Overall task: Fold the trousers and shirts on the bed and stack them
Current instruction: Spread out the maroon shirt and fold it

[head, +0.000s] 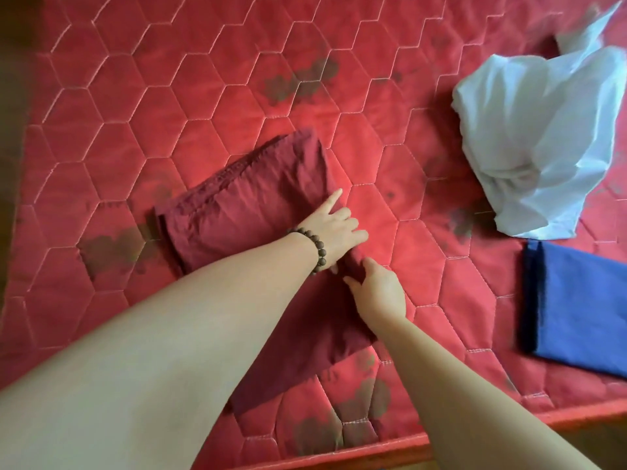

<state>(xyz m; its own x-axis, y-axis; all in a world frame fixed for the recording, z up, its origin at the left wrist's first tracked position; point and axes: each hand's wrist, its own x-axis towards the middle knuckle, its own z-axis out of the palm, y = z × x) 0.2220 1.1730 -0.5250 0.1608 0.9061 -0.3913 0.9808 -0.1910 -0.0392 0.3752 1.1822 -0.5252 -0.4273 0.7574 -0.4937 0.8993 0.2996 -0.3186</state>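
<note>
Both bare forearms reach in from the near edge of the bed (101,130), a red mattress quilted in hexagons with dark blotches. Right hand (376,293) grips a bunched fold of the maroon garment (258,212), its fingers curled into the cloth near the middle. Just beyond, the left hand (330,228), with a bead bracelet (314,247) at the wrist, lies across the cloth with fingers mostly straight, pressing the fold line. The garment is partly folded; the step in hand looks like bringing its near half over. Next calls for lifting that half evenly and smoothing it. To the right lies a folded blue garment (580,307); farther off, a crumpled white shirt (543,137), unfolded. No writing or label can be read.
</note>
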